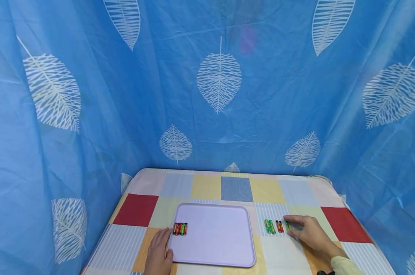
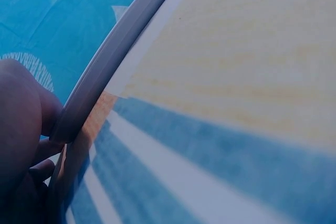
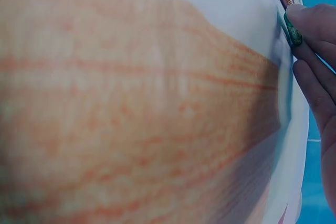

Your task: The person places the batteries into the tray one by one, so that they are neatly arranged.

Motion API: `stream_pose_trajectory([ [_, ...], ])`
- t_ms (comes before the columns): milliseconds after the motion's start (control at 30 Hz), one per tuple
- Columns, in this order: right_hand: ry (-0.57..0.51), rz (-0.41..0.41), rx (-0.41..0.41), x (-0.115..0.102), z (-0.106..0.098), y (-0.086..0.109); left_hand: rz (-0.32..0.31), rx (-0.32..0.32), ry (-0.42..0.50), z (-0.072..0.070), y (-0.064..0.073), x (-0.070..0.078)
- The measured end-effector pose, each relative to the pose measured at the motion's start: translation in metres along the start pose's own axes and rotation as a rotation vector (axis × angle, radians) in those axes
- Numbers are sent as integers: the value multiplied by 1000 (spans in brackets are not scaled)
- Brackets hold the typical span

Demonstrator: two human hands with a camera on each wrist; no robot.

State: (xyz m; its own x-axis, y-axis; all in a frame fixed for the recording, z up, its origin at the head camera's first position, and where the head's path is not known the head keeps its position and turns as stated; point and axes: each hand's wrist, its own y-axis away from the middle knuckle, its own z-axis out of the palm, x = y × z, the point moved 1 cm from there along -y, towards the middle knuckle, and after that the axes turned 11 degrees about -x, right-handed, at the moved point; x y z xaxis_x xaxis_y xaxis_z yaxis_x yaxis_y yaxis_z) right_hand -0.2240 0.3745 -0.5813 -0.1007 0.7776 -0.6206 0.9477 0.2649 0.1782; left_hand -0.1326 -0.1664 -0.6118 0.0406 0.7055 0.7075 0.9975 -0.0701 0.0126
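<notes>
In the lower centre of the head view we see a pale lilac tray (image 1: 211,233) lying flat on a patchwork tablecloth (image 1: 236,190). A row of slim red and green batteries (image 1: 180,228) lies side by side within the tray, close to its left edge. At lower left we note the left hand (image 1: 159,251), its fingers loosely extended and slightly spread, touching the tray's left rim; the left wrist view shows this contact at the rim, and we see it grasping no battery.

Right of the tray, we find two green batteries (image 1: 269,227) lying next to each other, then two red-and-black batteries (image 1: 279,226) just beside them. At the right end of this line, the right hand (image 1: 308,231) has thumb and index finger bent toward each other, the narrow gap between them occupied by a single green battery (image 1: 287,225), which we take to be pinched. A pale sleeve (image 1: 345,265) covers the forearm at lower right. Behind the table we observe a blue curtain (image 1: 152,95) printed with white leaves.
</notes>
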Motion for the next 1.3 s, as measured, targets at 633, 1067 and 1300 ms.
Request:
stream_pose_trajectory([
  [633,-133,-155,55,-51,20,-24,30,15,2,-1,1,-1],
  [1067,-215,-414,-10,-110,65,-58,-1,8,13,-3,2,1],
  [1300,-232,-493,-68,-149,95,-70,22,18,35,-1,2,1],
])
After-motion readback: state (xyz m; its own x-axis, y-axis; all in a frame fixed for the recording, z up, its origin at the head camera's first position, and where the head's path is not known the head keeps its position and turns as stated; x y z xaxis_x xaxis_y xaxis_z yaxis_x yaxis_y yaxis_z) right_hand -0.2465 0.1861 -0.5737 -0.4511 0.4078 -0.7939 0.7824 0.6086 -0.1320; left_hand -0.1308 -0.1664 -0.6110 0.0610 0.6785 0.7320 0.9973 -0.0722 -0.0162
